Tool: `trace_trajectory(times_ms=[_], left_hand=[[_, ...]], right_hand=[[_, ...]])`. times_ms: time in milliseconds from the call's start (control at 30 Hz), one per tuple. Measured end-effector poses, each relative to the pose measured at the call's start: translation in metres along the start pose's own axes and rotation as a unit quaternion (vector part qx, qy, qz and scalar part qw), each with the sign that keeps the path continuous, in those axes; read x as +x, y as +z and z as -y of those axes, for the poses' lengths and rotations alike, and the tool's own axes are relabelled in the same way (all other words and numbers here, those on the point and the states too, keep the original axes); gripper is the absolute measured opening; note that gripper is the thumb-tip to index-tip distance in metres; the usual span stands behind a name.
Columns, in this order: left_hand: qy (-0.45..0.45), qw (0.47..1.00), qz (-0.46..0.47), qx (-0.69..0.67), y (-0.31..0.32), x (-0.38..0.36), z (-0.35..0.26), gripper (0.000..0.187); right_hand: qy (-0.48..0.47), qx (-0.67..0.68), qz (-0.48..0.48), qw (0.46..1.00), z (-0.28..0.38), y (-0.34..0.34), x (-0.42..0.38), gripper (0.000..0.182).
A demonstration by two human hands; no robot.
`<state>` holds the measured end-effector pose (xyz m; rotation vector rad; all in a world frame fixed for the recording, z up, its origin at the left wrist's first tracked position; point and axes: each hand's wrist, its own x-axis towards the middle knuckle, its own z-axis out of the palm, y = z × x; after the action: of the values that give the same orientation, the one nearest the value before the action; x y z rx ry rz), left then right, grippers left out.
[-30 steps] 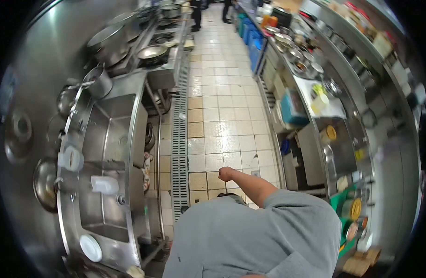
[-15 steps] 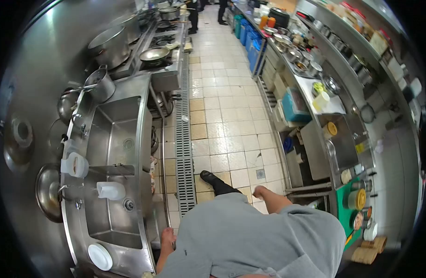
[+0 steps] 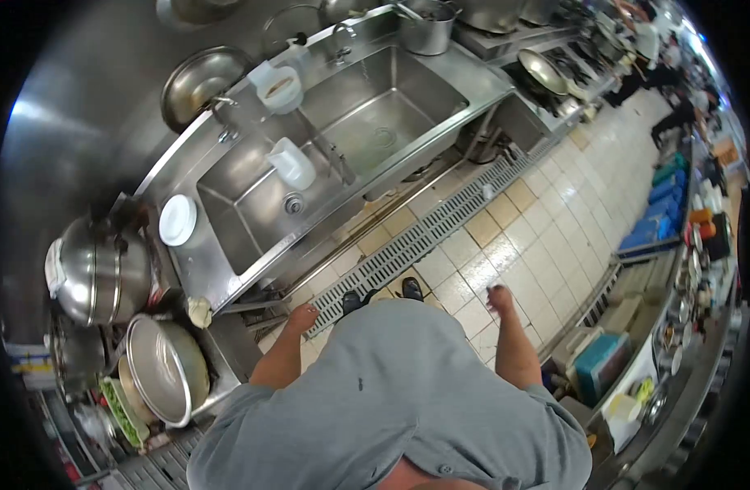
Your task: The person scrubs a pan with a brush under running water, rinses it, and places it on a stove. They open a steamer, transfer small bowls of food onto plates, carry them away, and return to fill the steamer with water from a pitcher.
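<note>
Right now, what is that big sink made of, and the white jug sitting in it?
The double sink looks like brushed stainless steel: grey, shiny, with soft reflections. The white jug seems to be plastic, matte and slightly see-through. The lid near the left hand looks like polished metal too.

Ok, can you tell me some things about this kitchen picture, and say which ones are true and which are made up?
1. Both hands are holding nothing. True: the left hand and the right hand hang bare over the floor.
2. A white plate sits on the sink's rim. True.
3. The floor drain grate is bright red. False: it is grey metal.
4. The person's shirt is grey. True.
5. The sink is full of soapy water. False: its bare metal bottom and drains show.
</note>
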<state>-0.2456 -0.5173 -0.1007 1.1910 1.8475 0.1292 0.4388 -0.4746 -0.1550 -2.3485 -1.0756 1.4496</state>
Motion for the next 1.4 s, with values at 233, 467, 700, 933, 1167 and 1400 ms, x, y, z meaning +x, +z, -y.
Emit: trace_trajectory(times_ms=[233,467,700,933,1167,1400], left_hand=[[-0.107,0.987,-0.014,-0.122,0.043,-0.053,-0.029,0.043],[-0.130,0.988,0.038,-0.068,0.051,-0.082,-0.024,0.045],[-0.095,0.975,-0.166,-0.117,0.004,-0.041,-0.052,0.033],[0.093,0.899,-0.370,-0.215,-0.092,0.014,-0.143,0.027],[0.127,0.860,-0.476,-0.136,-0.153,0.077,-0.212,0.037],[0.148,0.895,-0.421,-0.021,-0.137,0.126,-0.272,0.039]], right_hand=[[-0.066,-0.049,-0.010,0.997,0.092,-0.047,0.054,0.031],[-0.191,-0.187,0.046,0.962,0.046,0.025,0.080,0.035],[-0.129,-0.340,0.330,0.871,-0.064,0.064,0.055,0.043],[0.177,0.300,0.239,0.906,-0.019,-0.037,0.009,0.038],[0.075,0.081,0.100,0.989,0.129,-0.028,0.096,0.021],[-0.141,0.296,0.085,0.941,0.361,0.004,0.069,0.013]])
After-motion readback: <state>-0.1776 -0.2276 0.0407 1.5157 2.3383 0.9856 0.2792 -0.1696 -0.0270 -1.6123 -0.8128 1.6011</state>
